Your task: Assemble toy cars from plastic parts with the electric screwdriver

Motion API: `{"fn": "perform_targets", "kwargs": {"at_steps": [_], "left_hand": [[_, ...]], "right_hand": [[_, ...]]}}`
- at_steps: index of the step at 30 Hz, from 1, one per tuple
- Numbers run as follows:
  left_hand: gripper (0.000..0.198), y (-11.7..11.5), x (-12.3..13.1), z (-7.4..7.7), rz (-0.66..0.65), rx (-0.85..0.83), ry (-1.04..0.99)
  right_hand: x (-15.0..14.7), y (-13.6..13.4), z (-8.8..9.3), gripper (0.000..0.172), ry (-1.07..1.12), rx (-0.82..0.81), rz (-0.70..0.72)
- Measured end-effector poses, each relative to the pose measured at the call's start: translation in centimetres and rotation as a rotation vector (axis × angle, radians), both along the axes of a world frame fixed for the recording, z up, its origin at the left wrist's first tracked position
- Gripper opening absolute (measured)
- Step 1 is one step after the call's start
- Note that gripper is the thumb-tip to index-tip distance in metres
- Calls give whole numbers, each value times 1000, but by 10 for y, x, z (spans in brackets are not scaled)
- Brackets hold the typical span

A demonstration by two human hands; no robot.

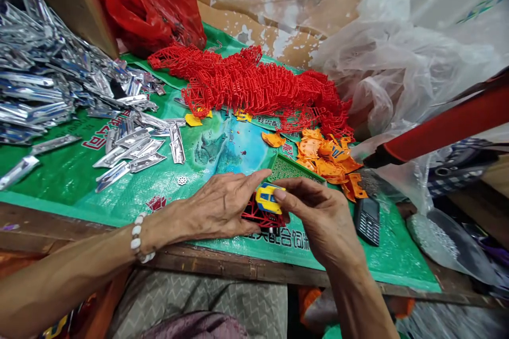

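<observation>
Near the table's front edge, a red plastic lattice frame [258, 216] lies between my hands. My left hand [217, 204] is closed on the frame's left end, its thumb and fingers partly hiding it. A small yellow and blue plastic toy part [267, 199] sits over the frame, pinched between the thumb and fingers of my right hand [318, 209]. Whether the part is touching the frame I cannot tell. Just behind my hands stands a green tray [274, 162] of tiny pieces.
A long heap of red lattice frames [254, 82] spans the back. Silver parts [43, 74] pile up at left, orange parts [326, 153] at right. A keypad phone [368, 221] lies beside my right wrist. A red and black tool [445, 114] juts in from the right.
</observation>
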State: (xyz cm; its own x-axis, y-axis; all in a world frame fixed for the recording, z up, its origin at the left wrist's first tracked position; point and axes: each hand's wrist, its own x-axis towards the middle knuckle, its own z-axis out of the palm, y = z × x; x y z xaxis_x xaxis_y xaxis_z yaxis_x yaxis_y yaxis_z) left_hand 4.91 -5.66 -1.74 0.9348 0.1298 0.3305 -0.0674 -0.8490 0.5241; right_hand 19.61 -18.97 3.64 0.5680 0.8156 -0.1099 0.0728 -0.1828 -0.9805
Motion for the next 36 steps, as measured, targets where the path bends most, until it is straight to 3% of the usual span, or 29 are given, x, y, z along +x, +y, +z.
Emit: {"fn": "perform_targets", "kwargs": {"at_steps": [6, 10, 13, 17, 21, 24, 28, 33, 36], "left_hand": [[97, 11, -6, 7, -98, -4, 73], [98, 18, -6, 15, -143, -59, 147], [100, 22, -7, 20, -170, -122, 216], [102, 26, -8, 23, -194, -176, 264], [110, 31, -8, 21, -233, -210, 271], [113, 33, -8, 21, -249, -237, 267], [112, 32, -7, 24, -224, -252, 288], [97, 28, -10, 21, -166, -177, 216], [73, 24, -8, 17, -142, -129, 64]], "right_hand": [[26, -19, 8, 17, -211, -25, 103], [32, -24, 15, 12, -399, -4, 236], [34, -26, 17, 11, -428, 4, 256], [36, -29, 12, 15, -354, -32, 192], [33, -29, 3, 18, -201, -35, 39], [20, -23, -1, 18, -77, 25, -72], [-4, -11, -3, 23, 88, 29, -92], [-11, -1, -6, 30, 214, -81, -79], [-9, -1, -6, 30, 173, -129, -47]]}}
